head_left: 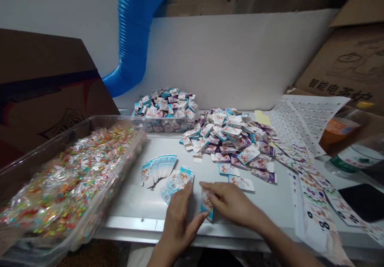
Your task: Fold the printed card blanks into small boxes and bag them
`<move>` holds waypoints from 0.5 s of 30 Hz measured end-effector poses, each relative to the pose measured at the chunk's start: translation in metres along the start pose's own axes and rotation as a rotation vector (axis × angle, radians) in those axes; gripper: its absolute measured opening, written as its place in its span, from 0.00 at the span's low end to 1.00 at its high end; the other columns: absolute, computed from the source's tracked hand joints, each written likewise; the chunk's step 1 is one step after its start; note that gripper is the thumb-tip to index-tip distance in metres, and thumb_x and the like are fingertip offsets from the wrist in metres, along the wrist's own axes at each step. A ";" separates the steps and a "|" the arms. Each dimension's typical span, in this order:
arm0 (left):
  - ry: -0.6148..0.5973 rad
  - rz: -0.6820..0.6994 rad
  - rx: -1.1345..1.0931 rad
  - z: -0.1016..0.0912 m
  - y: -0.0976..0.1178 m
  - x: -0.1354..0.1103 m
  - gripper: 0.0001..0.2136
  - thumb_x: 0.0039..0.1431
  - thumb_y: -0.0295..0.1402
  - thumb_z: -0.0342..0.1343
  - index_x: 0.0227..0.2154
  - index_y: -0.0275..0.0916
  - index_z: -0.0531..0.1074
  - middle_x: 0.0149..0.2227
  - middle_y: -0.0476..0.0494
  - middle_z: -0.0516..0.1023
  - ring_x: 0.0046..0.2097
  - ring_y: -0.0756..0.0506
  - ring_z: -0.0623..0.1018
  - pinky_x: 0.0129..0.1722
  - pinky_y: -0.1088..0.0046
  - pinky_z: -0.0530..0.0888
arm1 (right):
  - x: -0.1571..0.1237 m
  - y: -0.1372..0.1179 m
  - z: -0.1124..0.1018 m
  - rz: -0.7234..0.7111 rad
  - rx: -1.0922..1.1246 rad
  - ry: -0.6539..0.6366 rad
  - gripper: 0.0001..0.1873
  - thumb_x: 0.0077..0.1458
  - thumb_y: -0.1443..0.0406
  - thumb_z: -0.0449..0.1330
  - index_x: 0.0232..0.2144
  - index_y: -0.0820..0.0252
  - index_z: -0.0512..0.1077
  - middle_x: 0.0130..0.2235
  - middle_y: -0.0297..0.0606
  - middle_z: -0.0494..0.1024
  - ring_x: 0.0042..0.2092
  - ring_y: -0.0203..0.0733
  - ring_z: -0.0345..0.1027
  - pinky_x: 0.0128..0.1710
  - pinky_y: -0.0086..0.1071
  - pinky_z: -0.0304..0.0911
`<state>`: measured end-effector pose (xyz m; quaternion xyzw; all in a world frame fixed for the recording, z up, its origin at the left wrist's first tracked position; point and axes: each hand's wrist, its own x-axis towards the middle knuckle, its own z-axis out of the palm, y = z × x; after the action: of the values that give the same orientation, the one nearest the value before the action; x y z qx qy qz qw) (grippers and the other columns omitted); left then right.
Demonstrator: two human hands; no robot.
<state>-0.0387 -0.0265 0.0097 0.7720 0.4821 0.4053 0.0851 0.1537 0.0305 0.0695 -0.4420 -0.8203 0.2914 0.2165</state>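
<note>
A small blue and white carton [207, 207] stands in front of me near the table's front edge. My right hand [229, 199] holds it, with the index finger at its top end and the thumb against its face. Beside it, my left hand [180, 215] has its thumb and fingers apart. The left thumb reaches to the carton's lower end, and the fingertips lie by loose flattened cartons [174, 185]. Behind these is a fanned stack of flat cartons [159, 169]. A few folded cartons [241, 182] lie beyond my right hand.
Left is a clear plastic tub [123, 179] of small bags with colourful pieces. A heap of folded cartons [228, 139] and a filled clear bin [168, 125] stand at the back. Sticker sheets [318, 203], a black phone [364, 201] and a bottle [357, 157] lie right.
</note>
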 end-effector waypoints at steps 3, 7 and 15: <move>0.107 -0.121 0.046 -0.012 -0.006 -0.002 0.24 0.56 0.35 0.54 0.55 0.37 0.57 0.50 0.34 0.70 0.50 0.42 0.72 0.47 0.62 0.72 | 0.018 0.023 -0.030 0.149 0.391 0.328 0.27 0.60 0.53 0.44 0.59 0.54 0.55 0.45 0.43 0.74 0.39 0.43 0.71 0.37 0.38 0.66; 0.255 -0.301 0.061 -0.017 -0.014 0.003 0.17 0.59 0.34 0.50 0.50 0.37 0.63 0.44 0.38 0.74 0.45 0.44 0.75 0.44 0.63 0.73 | 0.033 0.020 -0.009 0.001 0.191 0.209 0.36 0.52 0.47 0.53 0.59 0.56 0.55 0.54 0.46 0.67 0.50 0.48 0.64 0.47 0.43 0.60; 0.269 -0.290 0.082 -0.014 -0.019 0.002 0.13 0.59 0.32 0.50 0.47 0.38 0.66 0.42 0.40 0.75 0.42 0.45 0.75 0.43 0.65 0.73 | 0.041 -0.004 0.058 -0.337 -0.470 -0.104 0.16 0.59 0.59 0.51 0.42 0.63 0.71 0.44 0.46 0.74 0.43 0.47 0.64 0.44 0.42 0.57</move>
<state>-0.0610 -0.0187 0.0094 0.6363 0.6113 0.4682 0.0460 0.0946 0.0468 0.0340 -0.3220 -0.9372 0.0754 0.1111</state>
